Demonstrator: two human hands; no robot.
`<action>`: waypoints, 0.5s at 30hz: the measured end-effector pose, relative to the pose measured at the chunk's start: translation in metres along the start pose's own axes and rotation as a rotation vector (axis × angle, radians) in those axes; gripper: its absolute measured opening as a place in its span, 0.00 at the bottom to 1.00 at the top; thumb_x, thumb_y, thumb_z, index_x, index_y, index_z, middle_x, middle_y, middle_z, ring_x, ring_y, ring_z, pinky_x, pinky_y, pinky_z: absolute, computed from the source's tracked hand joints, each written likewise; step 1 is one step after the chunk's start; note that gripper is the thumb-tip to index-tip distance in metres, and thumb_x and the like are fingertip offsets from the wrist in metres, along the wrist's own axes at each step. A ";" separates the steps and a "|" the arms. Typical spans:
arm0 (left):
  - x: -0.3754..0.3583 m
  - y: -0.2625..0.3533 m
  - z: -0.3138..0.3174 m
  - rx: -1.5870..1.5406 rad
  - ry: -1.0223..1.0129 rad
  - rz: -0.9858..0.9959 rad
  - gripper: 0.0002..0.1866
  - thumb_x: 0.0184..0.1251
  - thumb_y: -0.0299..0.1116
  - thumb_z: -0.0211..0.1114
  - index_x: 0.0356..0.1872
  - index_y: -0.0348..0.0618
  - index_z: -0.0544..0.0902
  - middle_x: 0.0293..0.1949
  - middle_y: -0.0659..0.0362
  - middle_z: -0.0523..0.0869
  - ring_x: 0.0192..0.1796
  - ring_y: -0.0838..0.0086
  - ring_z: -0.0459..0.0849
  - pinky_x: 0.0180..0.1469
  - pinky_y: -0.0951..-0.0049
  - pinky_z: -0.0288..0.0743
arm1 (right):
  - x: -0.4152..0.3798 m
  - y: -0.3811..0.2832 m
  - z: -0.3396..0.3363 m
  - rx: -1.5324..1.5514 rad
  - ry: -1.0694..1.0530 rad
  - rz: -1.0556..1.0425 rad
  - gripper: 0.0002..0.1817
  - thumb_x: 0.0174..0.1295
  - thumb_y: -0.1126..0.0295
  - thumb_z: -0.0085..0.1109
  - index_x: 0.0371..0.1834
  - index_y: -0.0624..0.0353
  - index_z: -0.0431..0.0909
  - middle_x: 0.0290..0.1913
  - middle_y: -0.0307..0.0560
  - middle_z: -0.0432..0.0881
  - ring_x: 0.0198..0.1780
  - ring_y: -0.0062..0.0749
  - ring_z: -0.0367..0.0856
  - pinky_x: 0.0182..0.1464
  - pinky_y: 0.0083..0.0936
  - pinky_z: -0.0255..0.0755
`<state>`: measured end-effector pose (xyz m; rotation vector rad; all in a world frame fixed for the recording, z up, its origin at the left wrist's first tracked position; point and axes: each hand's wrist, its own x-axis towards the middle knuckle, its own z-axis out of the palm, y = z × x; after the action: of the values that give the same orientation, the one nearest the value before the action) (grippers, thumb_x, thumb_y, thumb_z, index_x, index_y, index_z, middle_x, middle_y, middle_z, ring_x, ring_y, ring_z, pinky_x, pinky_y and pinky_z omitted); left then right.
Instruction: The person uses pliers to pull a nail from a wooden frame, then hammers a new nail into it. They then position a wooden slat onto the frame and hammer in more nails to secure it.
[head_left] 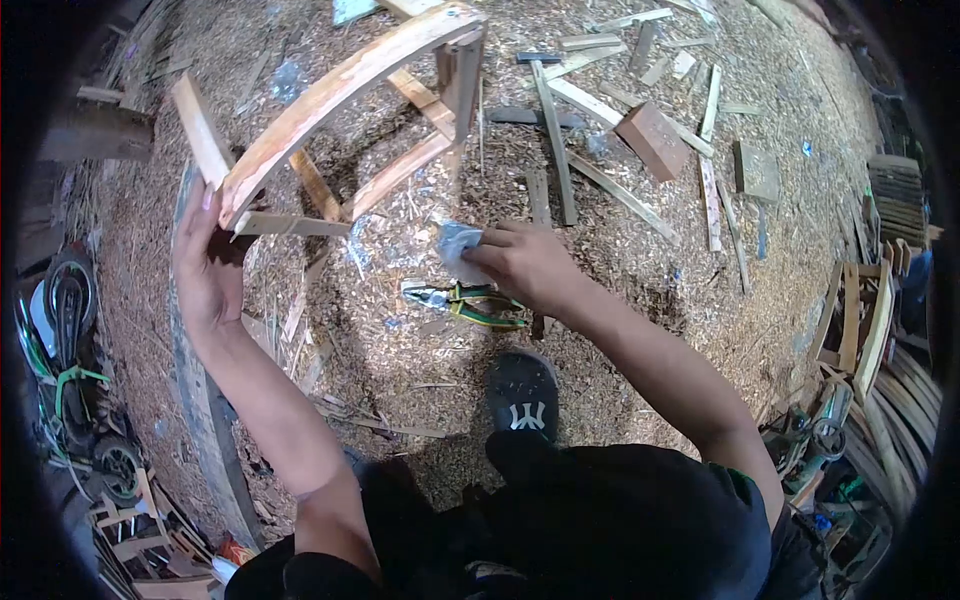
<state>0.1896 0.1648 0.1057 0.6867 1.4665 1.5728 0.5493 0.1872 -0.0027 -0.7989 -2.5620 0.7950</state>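
My left hand (212, 255) grips the lower corner of a wooden frame (335, 95), where a curved rail, a leg and a crosspiece meet. The frame stands tilted at the upper left, its curved rail arching toward the top centre. Pinched in the fingers of my right hand (520, 262) is a crumpled clear plastic bag (458, 250); its contents cannot be made out. Just below the bag, pliers with green and yellow handles (482, 305) lie on the ground, apart from my fingers.
A hammer (553, 140) lies beyond my right hand, near a reddish wooden block (652, 141) and scattered wood strips. Wood chips cover the ground (620, 400). A long plank (212, 440) runs along the left. Curved wood pieces (876, 330) are stacked at right.
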 end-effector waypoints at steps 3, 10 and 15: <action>-0.003 0.008 0.003 0.025 -0.088 -0.033 0.37 0.73 0.36 0.66 0.76 0.29 0.62 0.62 0.44 0.81 0.60 0.62 0.84 0.63 0.58 0.79 | 0.009 0.001 0.015 -0.204 -0.140 0.218 0.09 0.54 0.73 0.61 0.39 0.57 0.83 0.46 0.49 0.81 0.54 0.45 0.82 0.52 0.40 0.80; -0.007 0.014 0.020 -0.015 -0.042 -0.025 0.40 0.68 0.32 0.69 0.75 0.24 0.60 0.51 0.47 0.86 0.46 0.71 0.89 0.39 0.75 0.85 | 0.012 -0.005 0.018 -0.217 -0.119 0.249 0.10 0.61 0.71 0.60 0.45 0.58 0.81 0.46 0.51 0.82 0.49 0.51 0.83 0.46 0.43 0.80; -0.018 0.022 0.030 -0.045 -0.102 0.001 0.42 0.66 0.28 0.70 0.76 0.26 0.56 0.48 0.43 0.88 0.44 0.70 0.90 0.40 0.76 0.88 | 0.011 -0.018 0.004 -0.215 -0.092 0.296 0.10 0.66 0.69 0.61 0.47 0.60 0.78 0.45 0.54 0.82 0.43 0.55 0.84 0.44 0.45 0.79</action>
<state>0.2194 0.1659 0.1344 0.7312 1.3527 1.5440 0.5308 0.1796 0.0065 -1.2581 -2.6780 0.6576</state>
